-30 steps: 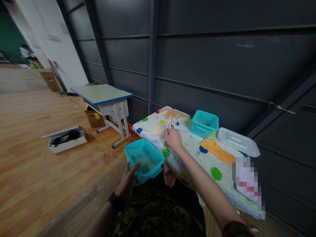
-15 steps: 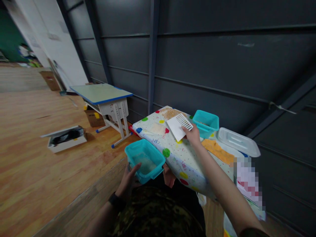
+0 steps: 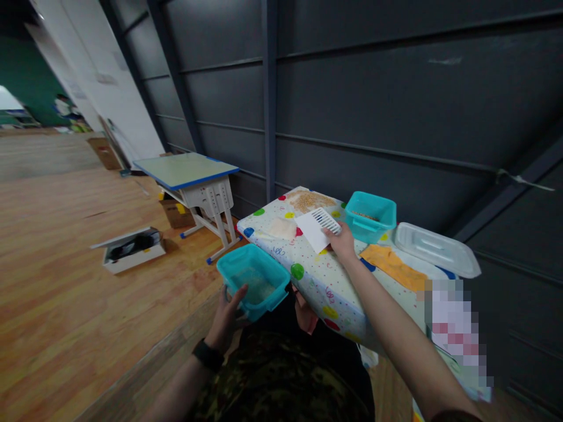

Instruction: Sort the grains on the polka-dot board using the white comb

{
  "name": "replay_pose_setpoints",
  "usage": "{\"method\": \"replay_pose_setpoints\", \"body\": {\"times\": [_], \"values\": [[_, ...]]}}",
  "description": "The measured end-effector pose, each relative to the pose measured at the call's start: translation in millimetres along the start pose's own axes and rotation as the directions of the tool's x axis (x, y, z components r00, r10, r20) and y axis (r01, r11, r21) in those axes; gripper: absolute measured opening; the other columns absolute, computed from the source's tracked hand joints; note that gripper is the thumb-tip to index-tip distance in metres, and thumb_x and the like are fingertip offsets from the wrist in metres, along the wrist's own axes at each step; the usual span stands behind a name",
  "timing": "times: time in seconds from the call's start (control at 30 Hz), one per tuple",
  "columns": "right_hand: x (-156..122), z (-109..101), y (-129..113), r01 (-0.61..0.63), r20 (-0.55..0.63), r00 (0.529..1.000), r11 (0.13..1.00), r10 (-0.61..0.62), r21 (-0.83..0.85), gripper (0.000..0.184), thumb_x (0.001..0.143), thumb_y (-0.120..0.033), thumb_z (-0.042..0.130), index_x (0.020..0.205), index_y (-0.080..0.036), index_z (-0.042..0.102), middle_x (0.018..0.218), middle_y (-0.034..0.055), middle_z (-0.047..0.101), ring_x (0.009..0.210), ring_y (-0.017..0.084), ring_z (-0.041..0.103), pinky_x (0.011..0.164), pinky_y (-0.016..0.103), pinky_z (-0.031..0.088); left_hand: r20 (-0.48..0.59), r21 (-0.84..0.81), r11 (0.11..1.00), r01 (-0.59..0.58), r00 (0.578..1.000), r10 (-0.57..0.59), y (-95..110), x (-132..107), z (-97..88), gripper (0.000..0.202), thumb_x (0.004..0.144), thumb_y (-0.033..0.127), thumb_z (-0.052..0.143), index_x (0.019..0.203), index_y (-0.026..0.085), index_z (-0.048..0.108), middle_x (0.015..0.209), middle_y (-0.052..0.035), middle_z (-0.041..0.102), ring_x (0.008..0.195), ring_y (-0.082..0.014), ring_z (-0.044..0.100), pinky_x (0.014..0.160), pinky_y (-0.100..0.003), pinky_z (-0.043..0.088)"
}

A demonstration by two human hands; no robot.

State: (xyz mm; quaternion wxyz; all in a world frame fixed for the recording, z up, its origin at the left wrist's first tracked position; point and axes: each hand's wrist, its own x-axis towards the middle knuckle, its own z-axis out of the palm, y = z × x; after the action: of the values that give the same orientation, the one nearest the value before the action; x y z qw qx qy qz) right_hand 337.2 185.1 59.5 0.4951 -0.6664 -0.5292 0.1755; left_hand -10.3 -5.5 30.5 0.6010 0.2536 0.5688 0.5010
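Observation:
My left hand (image 3: pixel 229 310) grips the near left side of a turquoise plastic tub (image 3: pixel 278 296), held off the table's front edge with pale grains in its bottom. My right hand (image 3: pixel 342 240) is closed on a white slotted scoop (image 3: pixel 313 230), held over the table with its slots toward the back right. To the left of the scoop is a small patch of whitish grains (image 3: pixel 282 228). Behind it spreads a patch of tan grains (image 3: pixel 308 200). A second turquoise tub (image 3: pixel 372 227), with brownish contents, stands at the back of the table.
A spotted cloth covers the table (image 3: pixel 325 293). On its right lie an orange cloth (image 3: pixel 391 264), a clear lid (image 3: pixel 435 249) and a blurred-out item (image 3: pixel 455 328). A desk (image 3: pixel 189 169) and an opened white box (image 3: pixel 136 252) are to the left. A dark panel wall (image 3: pixel 373 99) rises behind.
The view has turned slightly, moving the background. Both hands keep their holds; the tub in my left hand appears a little further left and up, and the scoop has barely shifted.

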Motion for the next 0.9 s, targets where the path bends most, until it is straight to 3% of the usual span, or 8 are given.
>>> {"method": "replay_pose_setpoints", "body": {"times": [0.17, 0.3, 0.47, 0.67, 0.9], "values": [[-1.7, -3.4, -6.0, -0.062, 0.043, 0.997, 0.998, 0.061, 0.033, 0.037, 0.084, -0.041, 0.079, 0.114, -0.021, 0.072, 0.100, 0.0080, 0.085, 0.092, 0.028, 0.079, 0.080, 0.040, 0.067, 0.014, 0.036, 0.999, -0.004, 1.000, 0.003, 4.0, 2.1, 5.0, 0.109, 0.075, 0.070, 0.099, 0.164, 0.031, 0.050, 0.153, -0.0195, 0.075, 0.093, -0.0272, 0.083, 0.069, -0.038, 0.070], [-7.3, -9.0, -11.0, -0.110, 0.135, 0.987, 0.986, 0.092, 0.129, 0.044, 0.079, -0.045, 0.083, 0.113, -0.021, 0.072, 0.087, 0.0033, 0.081, 0.078, 0.025, 0.076, 0.067, 0.035, 0.064, 0.000, 0.012, 1.000, 0.019, 1.000, -0.019, 4.9, 3.0, 14.3, 0.094, 0.083, 0.065, 0.095, 0.161, 0.031, 0.056, 0.156, -0.0173, 0.073, 0.092, -0.0247, 0.083, 0.068, -0.035, 0.068], [-14.3, -17.9, -17.1, -0.199, 0.301, 0.947, 0.940, 0.112, 0.278, 0.051, 0.071, -0.045, 0.088, 0.111, -0.020, 0.071, 0.076, -0.0012, 0.074, 0.060, 0.019, 0.066, 0.050, 0.028, 0.053, -0.029, -0.010, 0.997, 0.072, 0.997, -0.072, 8.4, 0.2, 26.7, 0.079, 0.092, 0.060, 0.089, 0.159, 0.026, 0.063, 0.138, -0.0166, 0.081, 0.085, -0.0251, 0.083, 0.062, -0.033, 0.066], [-8.2, -31.4, -16.6, -0.133, 0.174, 0.981, 0.956, 0.088, 0.262, 0.050, 0.072, -0.043, 0.089, 0.113, -0.020, 0.074, 0.085, 0.0010, 0.077, 0.065, 0.019, 0.067, 0.051, 0.027, 0.053, 0.018, -0.022, 0.997, 0.070, 0.997, -0.069, 6.3, -0.2, 29.2, 0.087, 0.088, 0.060, 0.093, 0.161, 0.027, 0.062, 0.148, -0.0192, 0.078, 0.095, -0.0305, 0.085, 0.066, -0.038, 0.070], [-16.0, -37.3, -21.7, -0.234, 0.346, 0.929, 0.933, 0.131, 0.274, 0.049, 0.070, -0.039, 0.089, 0.111, -0.021, 0.072, 0.078, -0.0012, 0.074, 0.059, 0.018, 0.064, 0.043, 0.024, 0.047, 0.032, -0.025, 0.998, 0.051, 0.998, -0.050, 3.3, -0.2, 35.2, 0.087, 0.087, 0.060, 0.095, 0.160, 0.027, 0.059, 0.154, -0.0204, 0.075, 0.103, -0.0327, 0.086, 0.072, -0.041, 0.073]]}}
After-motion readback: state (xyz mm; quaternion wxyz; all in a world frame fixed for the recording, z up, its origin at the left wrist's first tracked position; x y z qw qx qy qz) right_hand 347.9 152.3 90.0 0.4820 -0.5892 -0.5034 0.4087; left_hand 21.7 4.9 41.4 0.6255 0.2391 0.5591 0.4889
